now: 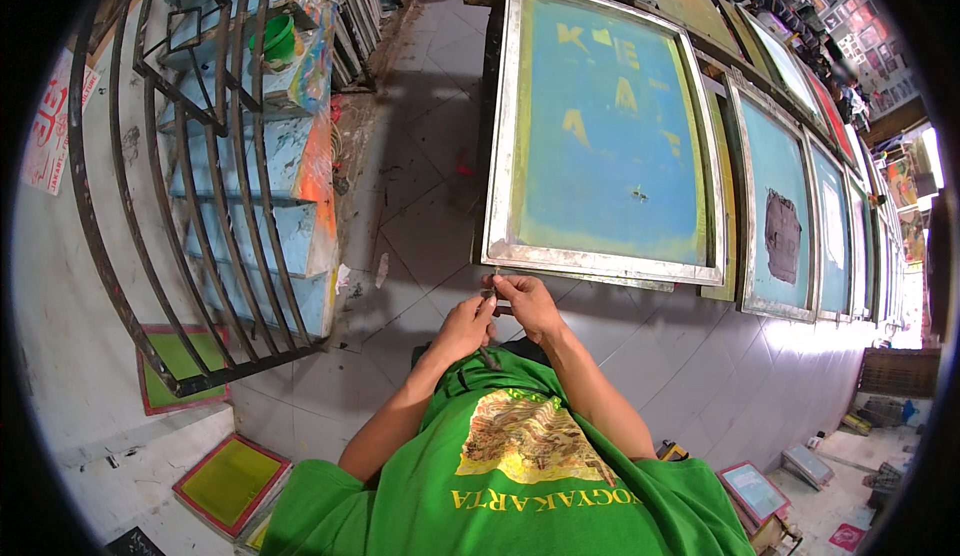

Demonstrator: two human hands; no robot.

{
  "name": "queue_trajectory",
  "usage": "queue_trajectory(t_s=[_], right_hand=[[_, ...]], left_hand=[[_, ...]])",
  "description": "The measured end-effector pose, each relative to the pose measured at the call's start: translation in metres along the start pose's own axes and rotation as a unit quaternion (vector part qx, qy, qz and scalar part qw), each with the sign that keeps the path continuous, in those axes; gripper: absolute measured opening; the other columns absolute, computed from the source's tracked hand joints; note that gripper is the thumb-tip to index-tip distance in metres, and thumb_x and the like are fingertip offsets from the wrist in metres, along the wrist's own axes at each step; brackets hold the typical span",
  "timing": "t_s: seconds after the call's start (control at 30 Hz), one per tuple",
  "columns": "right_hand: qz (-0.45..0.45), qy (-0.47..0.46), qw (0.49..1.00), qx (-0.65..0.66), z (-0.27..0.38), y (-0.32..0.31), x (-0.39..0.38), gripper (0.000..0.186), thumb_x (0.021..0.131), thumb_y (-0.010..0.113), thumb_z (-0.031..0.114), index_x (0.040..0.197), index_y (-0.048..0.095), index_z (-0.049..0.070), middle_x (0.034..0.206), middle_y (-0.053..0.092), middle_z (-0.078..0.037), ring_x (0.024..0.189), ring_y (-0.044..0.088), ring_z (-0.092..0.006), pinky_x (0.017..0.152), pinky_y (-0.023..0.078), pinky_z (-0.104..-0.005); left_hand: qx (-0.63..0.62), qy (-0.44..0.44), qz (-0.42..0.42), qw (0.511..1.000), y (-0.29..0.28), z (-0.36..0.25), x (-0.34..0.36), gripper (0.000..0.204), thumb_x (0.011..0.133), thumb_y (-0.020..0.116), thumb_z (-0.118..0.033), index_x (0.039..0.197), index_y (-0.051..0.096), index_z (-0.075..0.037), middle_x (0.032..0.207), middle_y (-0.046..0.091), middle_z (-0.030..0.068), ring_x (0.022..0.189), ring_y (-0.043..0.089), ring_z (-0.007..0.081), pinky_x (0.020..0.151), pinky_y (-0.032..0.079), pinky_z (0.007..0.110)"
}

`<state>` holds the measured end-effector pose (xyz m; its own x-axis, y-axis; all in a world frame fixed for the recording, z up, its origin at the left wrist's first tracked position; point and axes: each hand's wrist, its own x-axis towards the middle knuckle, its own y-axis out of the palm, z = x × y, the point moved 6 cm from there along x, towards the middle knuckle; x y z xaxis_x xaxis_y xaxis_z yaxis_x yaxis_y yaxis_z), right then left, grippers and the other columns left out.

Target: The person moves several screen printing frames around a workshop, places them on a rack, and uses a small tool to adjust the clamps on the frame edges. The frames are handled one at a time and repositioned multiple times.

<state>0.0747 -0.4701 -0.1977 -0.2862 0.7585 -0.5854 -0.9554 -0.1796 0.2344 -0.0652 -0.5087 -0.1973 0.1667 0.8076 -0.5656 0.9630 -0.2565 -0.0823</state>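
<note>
Green T-shirt point(540, 501) foremost, I see left hand point(463, 330) and right hand point(532, 306) both pinching a small dark piece point(489, 293), hard to identify, beside the silver-framed printing screen's point(600, 171) near edge, apparently working it, which calls for steady grip.

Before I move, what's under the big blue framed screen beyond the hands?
Under the blue framed screen, a thin greenish edge shows along the near side, above tiled floor. Anything farther beneath is covered.
</note>
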Motion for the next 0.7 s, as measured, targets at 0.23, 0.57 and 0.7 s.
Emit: queue_trajectory(t_s=[0.23, 0.57, 0.7], right_hand=[[-0.003, 0.007, 0.998, 0.06, 0.004, 0.0, -0.004, 0.03, 0.107, 0.069, 0.029, 0.113, 0.077, 0.0, 0.104, 0.077, -0.007, 0.09, 0.071, -0.0143, 0.082, 0.059, -0.032], [0.008, 0.022, 0.998, 0.052, 0.007, -0.002, -0.004, 0.031, 0.106, 0.071, 0.031, 0.108, 0.077, 0.001, 0.102, 0.076, -0.005, 0.09, 0.07, -0.013, 0.084, 0.061, -0.0336], [0.007, 0.022, 0.999, 0.048, 0.006, -0.001, -0.006, 0.033, 0.107, 0.07, 0.031, 0.113, 0.076, -0.001, 0.106, 0.076, -0.007, 0.092, 0.07, -0.0132, 0.087, 0.061, -0.0341]], left_hand=[[0.176, 0.158, -0.228, 0.944, -0.057, -0.061, -0.026, 0.035, 0.099, 0.077, -0.032, 0.116, 0.069, -0.003, 0.064, 0.057, 0.0034, 0.059, 0.056, 0.0148, 0.056, 0.045, 0.036], [0.391, 0.336, -0.098, 0.851, -0.056, -0.109, 0.014, 0.063, 0.093, 0.08, -0.028, 0.153, 0.06, -0.022, 0.087, 0.065, 0.0095, 0.076, 0.069, 0.0327, 0.069, 0.058, 0.046], [0.429, 0.392, -0.089, 0.809, -0.054, -0.112, 0.012, 0.065, 0.086, 0.084, -0.02, 0.148, 0.064, -0.021, 0.088, 0.061, 0.0071, 0.073, 0.068, 0.0316, 0.066, 0.056, 0.046]])
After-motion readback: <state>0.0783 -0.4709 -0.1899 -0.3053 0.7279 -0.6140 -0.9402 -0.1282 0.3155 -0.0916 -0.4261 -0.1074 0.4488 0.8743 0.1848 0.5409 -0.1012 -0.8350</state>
